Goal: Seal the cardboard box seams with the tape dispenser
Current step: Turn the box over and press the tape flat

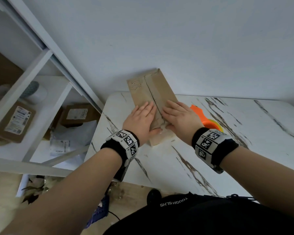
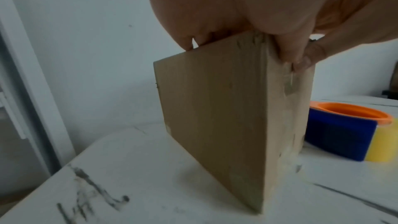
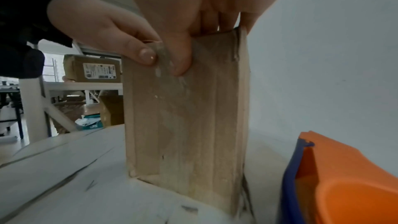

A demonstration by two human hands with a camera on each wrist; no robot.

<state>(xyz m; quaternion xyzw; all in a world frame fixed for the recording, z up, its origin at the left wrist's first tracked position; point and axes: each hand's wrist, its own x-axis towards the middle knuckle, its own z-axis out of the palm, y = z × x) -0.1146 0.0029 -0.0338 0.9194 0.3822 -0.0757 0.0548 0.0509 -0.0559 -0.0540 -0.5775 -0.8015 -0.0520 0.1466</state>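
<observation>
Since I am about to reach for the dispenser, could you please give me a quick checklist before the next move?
1. Brown cardboard box standing on the white marble-pattern table: ok.
2. Left hand and right hand pressing flat on the box top: ok.
3. Tape strip over the near top edge, under both thumbs: ok.
4. Orange and blue tape dispenser beside the box, unheld, near the right hand: ok.
5. Far end seam taped: cannot tell.

A cardboard box (image 1: 153, 92) stands near the table's (image 1: 244, 133) far-left corner, both hands on its top. The left hand (image 1: 139, 117) lies left of the seam, the right hand (image 1: 180, 116) right. The tape dispenser (image 1: 205, 119) sits on the table just right of the box.
</observation>
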